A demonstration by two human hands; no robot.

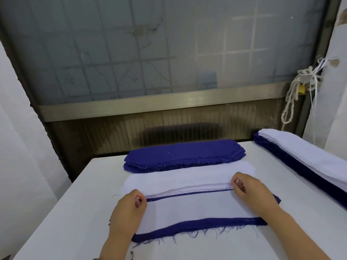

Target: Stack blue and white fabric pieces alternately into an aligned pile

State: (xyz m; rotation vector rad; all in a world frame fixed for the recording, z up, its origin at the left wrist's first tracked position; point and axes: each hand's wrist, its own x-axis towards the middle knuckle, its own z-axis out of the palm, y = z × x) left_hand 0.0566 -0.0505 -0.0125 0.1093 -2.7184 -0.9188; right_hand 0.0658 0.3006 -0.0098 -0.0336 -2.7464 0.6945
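Working pile point(197, 225) sits at 6 o'clock on the table point(56, 212), nearest the person. Top layer is 1 white piece point(197, 209) lying on a blue piece. The blue shows as a frayed band along the near edge and a thin line along the far edge, so the white sits slightly inside it. Blue also pokes out at the 3 o'clock end, past the right wrist.

Left hand point(129, 207): at the pile's 10 o'clock corner, fingers curled in, thumb and fingertips pinching the far-left corner of the white piece. Forearm lies across the pile's left end.

Right hand point(249, 188): at the pile's 2 o'clock corner, fingers curled, thumb and forefinger pinching white fabric at the far edge. Exactly which layer is nipped there cannot be told, as several white edges meet at that spot.

White stack point(187, 177): just beyond the working pile at 12 o'clock, its near edge touching or overlapping the pile's far edge.

Blue stack point(184, 152): beyond the white stack, at the table's far edge, several layers, frayed near side.

Mixed stack point(300, 162): at 3 o'clock, long, running along the right side of the table, white layers over dark blue layers.

Beyond the table: frosted window point(150, 53) with a metal rail point(150, 102); a knotted pale rope point(293, 94) hangs at 2 o'clock.
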